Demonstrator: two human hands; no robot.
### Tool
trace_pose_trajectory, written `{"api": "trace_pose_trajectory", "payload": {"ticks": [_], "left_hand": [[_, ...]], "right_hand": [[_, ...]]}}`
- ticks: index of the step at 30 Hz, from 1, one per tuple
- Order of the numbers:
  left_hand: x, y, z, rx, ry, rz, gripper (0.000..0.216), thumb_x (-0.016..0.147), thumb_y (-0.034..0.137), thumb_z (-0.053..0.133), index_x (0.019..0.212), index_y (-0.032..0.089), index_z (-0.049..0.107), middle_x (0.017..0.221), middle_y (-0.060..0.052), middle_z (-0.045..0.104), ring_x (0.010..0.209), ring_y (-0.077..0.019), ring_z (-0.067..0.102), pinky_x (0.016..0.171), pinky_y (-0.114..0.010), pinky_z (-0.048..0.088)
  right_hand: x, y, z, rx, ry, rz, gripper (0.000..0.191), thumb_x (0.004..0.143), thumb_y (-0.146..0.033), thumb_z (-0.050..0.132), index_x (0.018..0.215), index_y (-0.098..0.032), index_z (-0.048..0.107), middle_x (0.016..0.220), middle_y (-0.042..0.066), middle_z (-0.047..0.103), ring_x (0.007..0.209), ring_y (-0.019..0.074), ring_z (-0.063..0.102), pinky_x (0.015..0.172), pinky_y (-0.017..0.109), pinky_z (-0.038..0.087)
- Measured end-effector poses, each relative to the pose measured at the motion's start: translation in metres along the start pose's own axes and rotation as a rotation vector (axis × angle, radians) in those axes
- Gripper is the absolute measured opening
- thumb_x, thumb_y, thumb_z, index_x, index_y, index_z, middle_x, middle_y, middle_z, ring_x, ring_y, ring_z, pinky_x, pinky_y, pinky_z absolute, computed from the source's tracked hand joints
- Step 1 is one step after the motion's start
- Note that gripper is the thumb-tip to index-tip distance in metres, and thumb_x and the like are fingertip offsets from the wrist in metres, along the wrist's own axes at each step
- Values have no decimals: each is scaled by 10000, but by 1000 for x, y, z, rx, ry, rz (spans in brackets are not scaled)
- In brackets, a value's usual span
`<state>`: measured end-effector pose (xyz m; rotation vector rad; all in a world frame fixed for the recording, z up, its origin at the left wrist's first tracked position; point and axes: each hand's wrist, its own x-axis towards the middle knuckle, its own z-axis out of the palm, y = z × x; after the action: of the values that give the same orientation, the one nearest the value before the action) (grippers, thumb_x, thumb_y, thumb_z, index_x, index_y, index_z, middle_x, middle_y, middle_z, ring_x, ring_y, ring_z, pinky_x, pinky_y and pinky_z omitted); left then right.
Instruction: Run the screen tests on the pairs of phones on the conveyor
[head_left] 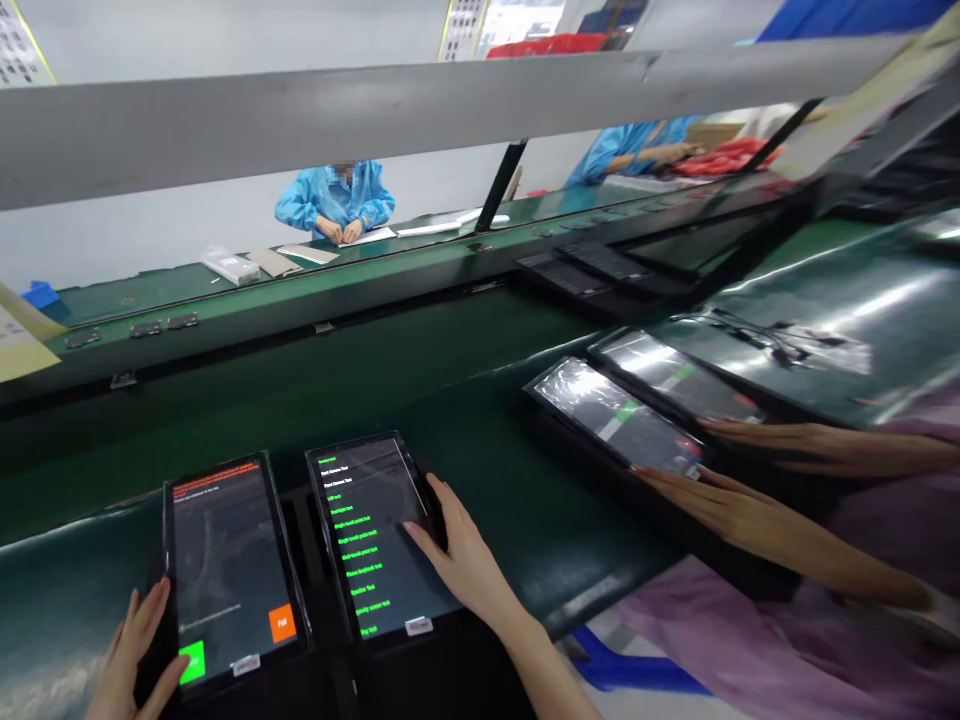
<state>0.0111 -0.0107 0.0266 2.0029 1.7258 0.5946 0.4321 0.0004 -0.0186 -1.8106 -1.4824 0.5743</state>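
Two dark tablets lie side by side in front of me. The left tablet shows red text at the top, a green button and an orange "Fail" button. Beside its left edge is my left hand, fingers apart, thumb tip at the green button. A list of mostly green test names fills the screen of the right tablet. My right hand grips that tablet's right edge, with its thumb over the screen and its lower fingers hidden. Each tablet has a small white label near its bottom edge.
At right, a co-worker's hands touch two film-covered tablets. Cables lie behind them. Black trays stand further back. A grey beam crosses above. Across the line, a person in blue handles flat white pieces.
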Motion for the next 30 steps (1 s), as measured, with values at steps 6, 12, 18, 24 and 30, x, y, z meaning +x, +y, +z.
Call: {"api": "trace_pose_trajectory", "payload": {"ticks": [6,12,18,24,30], "left_hand": [[82,6,-27,-37,139,-97,725,882,644,319,1437,179,300,1491,-125,342,1388,-301,285,1140,-540,233],[172,34,-27,-15,-49,-15,709,834,665,316,1176,110,594,1260,-163,582,1247,-339,475,1103,-483,315],[152,30,-20,-94,-139,-28,658,892,644,300,1242,151,561,1243,-112,605,1193,-277,532,1065,-398,374],[88,19,-16,-237,-106,-74,843,902,605,399,1506,173,0,1558,-113,182,1430,-226,179,1172,-417,180],[65,13,-2,-334,-62,-97,767,914,573,412,1495,230,47,1544,-94,237,1411,-223,243,1156,-410,258]], "right_hand": [[-2,-3,-2,-238,-101,-57,885,832,-621,539,1510,-226,128,1571,121,200,1449,333,122,1134,559,248],[-5,3,-2,-322,-173,-89,1026,775,-612,597,1524,-241,2,1588,110,137,1454,333,66,1139,546,224],[-11,27,15,-339,-27,-168,988,787,-670,515,1521,-219,31,1538,153,269,1412,399,218,1058,595,328],[-15,29,16,-332,7,-189,913,834,-722,371,1517,-196,72,1501,178,336,1373,424,299,1009,616,380],[-14,24,11,-293,-77,-93,909,825,-730,382,1516,-216,88,1526,147,306,1400,424,233,1007,622,384]]}}
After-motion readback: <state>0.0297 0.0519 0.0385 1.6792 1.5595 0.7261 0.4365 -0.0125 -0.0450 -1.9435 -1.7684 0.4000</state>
